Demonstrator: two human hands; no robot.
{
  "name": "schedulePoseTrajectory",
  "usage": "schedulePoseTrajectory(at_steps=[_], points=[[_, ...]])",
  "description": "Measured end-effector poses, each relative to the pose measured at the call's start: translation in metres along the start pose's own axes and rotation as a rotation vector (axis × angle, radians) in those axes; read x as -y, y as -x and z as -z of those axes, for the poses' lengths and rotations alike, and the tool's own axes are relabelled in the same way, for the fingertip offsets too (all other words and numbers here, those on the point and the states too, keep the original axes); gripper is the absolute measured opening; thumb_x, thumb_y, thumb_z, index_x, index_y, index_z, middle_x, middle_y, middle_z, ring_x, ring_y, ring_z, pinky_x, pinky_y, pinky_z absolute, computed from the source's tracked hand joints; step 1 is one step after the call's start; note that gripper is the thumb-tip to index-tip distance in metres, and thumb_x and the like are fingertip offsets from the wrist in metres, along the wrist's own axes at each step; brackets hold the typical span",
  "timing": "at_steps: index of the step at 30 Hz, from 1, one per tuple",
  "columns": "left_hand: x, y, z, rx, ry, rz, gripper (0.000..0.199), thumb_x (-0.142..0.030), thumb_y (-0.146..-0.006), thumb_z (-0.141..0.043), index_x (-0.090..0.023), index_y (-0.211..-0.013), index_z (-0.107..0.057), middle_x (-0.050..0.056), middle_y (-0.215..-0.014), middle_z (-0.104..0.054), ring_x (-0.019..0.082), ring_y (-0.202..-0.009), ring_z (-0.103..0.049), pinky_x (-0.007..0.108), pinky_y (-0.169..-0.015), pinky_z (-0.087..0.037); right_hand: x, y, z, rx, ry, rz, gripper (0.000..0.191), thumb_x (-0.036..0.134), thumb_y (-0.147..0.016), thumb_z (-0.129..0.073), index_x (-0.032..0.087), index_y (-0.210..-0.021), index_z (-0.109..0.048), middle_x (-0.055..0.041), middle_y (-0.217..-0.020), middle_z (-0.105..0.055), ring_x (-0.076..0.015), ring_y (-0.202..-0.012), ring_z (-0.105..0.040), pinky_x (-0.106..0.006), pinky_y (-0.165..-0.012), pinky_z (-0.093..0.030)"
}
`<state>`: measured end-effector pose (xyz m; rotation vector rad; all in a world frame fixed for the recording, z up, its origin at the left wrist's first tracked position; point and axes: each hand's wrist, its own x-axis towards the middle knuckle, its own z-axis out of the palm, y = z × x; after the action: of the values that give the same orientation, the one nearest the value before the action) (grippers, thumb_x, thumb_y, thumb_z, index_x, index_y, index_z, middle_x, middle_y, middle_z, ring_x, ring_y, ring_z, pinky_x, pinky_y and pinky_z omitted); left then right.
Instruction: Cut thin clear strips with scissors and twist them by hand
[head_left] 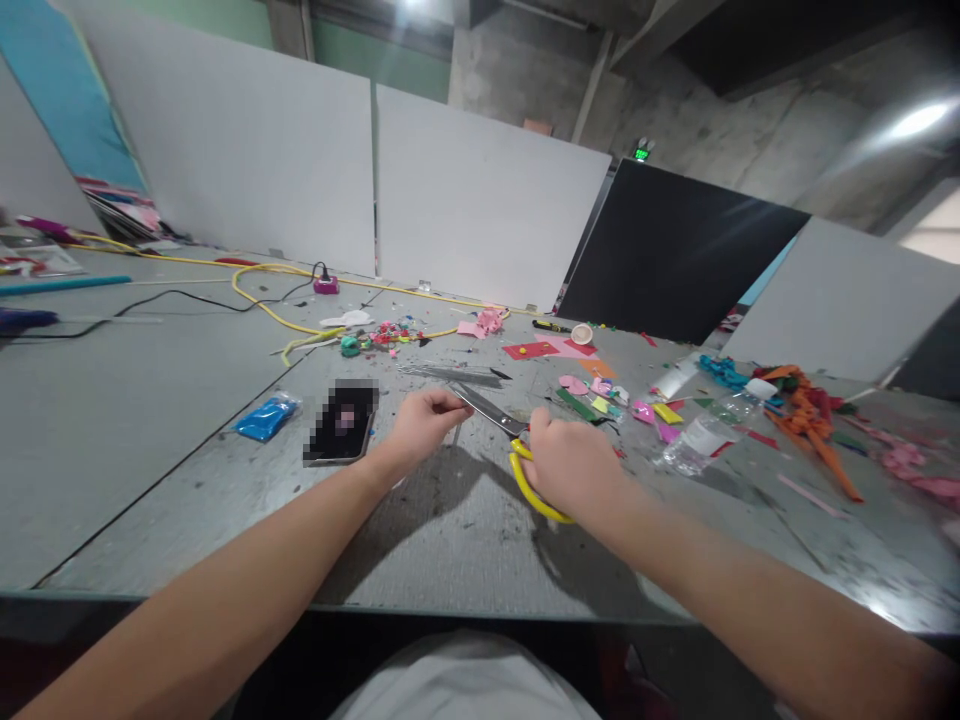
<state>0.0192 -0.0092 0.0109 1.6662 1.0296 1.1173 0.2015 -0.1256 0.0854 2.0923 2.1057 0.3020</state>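
Observation:
My right hand (566,460) is wrapped round the yellow handles of a pair of scissors (491,408). Their metal blades point up and left, and the tips reach my left hand (421,428). That hand is closed in a pinch by the tips; what it holds is too small to make out. Just beyond the blades lies a bundle of thin dark wire-like strips (465,374). To the left of my left hand is a phone (341,430), its screen blurred out, with a blue packet (266,416) beside it.
A clear plastic bottle (705,435) stands to the right, before a heap of orange fabric strips (814,425). Coloured scraps (551,347) lie across the back. A yellow cable (251,300) and a purple plug block (325,285) lie at the back left. White panels (487,190) border the table.

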Motion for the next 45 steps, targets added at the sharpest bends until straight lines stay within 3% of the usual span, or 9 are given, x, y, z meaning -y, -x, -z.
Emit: schedulePoseTrajectory(at_steps=[5, 16, 23, 29, 33, 37, 42, 45], points=[[0.003, -0.003, 0.002, -0.053, -0.003, -0.064, 0.019, -0.035, -0.072, -0.078, -0.019, -0.065, -0.071, 0.000, -0.066, -0.069, 0.017, -0.065, -0.059, 0.029, -0.064, -0.044, -0.004, -0.005, 0.004, 0.001, -0.024, 0.005, 0.033, 0.042, -0.097, -0.056, 0.012, -0.104, -0.067, -0.0227, -0.096, -0.075, -0.0339, -0.090, -0.077, -0.037, -0.073, -0.054], [0.010, -0.005, 0.001, -0.127, -0.089, -0.108, 0.024, -0.040, -0.074, -0.075, -0.018, -0.065, -0.071, 0.003, -0.067, -0.071, 0.019, -0.067, -0.061, 0.031, -0.065, -0.045, -0.015, -0.018, -0.008, -0.031, 0.024, 0.087, 0.028, 0.037, -0.094, -0.058, 0.013, -0.102, -0.068, -0.0182, -0.096, -0.075, -0.0324, -0.088, -0.076, -0.035, -0.070, -0.054], [-0.002, 0.001, 0.002, -0.142, -0.099, -0.174, 0.018, -0.035, -0.076, -0.075, -0.019, -0.067, -0.073, 0.002, -0.070, -0.073, 0.019, -0.069, -0.064, 0.030, -0.066, -0.046, -0.015, -0.007, -0.016, -0.038, 0.007, 0.049, 0.029, 0.040, -0.098, -0.059, 0.013, -0.107, -0.068, -0.0173, -0.100, -0.075, -0.0311, -0.092, -0.075, -0.034, -0.072, -0.052], [0.005, -0.001, 0.000, -0.120, -0.138, -0.157, 0.018, -0.033, -0.076, -0.076, -0.020, -0.065, -0.071, 0.001, -0.068, -0.072, 0.018, -0.067, -0.063, 0.030, -0.064, -0.046, -0.011, 0.007, -0.028, -0.035, -0.045, -0.003, 0.035, 0.047, -0.101, -0.055, 0.016, -0.107, -0.068, -0.0162, -0.096, -0.076, -0.0321, -0.090, -0.075, -0.035, -0.070, -0.051], [0.009, -0.003, 0.001, -0.149, -0.153, -0.117, 0.015, -0.032, -0.076, -0.075, -0.020, -0.068, -0.073, 0.002, -0.071, -0.073, 0.019, -0.069, -0.063, 0.031, -0.066, -0.046, -0.018, 0.015, -0.035, -0.032, -0.104, -0.118, 0.047, 0.057, -0.104, -0.044, 0.017, -0.101, -0.069, -0.0161, -0.092, -0.076, -0.0332, -0.090, -0.076, -0.036, -0.068, -0.049], [0.006, -0.004, 0.002, -0.129, -0.155, -0.087, 0.015, -0.033, -0.076, -0.074, -0.020, -0.069, -0.074, 0.002, -0.071, -0.074, 0.018, -0.068, -0.063, 0.031, -0.066, -0.047, -0.038, 0.016, -0.054, 0.076, -0.154, -0.208, 0.053, 0.065, -0.099, -0.049, 0.016, -0.099, -0.071, -0.0175, -0.092, -0.076, -0.0335, -0.089, -0.076, -0.035, -0.068, -0.047], [0.005, -0.004, 0.002, -0.136, -0.128, -0.081, 0.017, -0.036, -0.074, -0.072, -0.020, -0.068, -0.072, 0.002, -0.071, -0.073, 0.018, -0.068, -0.062, 0.030, -0.066, -0.047, -0.078, 0.005, -0.099, 0.146, -0.156, -0.341, 0.047, 0.057, -0.099, -0.052, 0.015, -0.102, -0.073, -0.0212, -0.101, -0.077, -0.0330, -0.093, -0.076, -0.035, -0.072, -0.046], [0.007, -0.005, 0.003, -0.159, -0.097, -0.087, 0.018, -0.038, -0.072, -0.073, -0.020, -0.068, -0.070, 0.002, -0.070, -0.072, 0.018, -0.067, -0.061, 0.030, -0.065, -0.047, -0.104, -0.006, -0.124, 0.158, -0.202, -0.412, 0.055, 0.062, -0.099, -0.050, 0.013, -0.104, -0.074, -0.0215, -0.105, -0.077, -0.0330, -0.097, -0.075, -0.034, -0.072, -0.046]])
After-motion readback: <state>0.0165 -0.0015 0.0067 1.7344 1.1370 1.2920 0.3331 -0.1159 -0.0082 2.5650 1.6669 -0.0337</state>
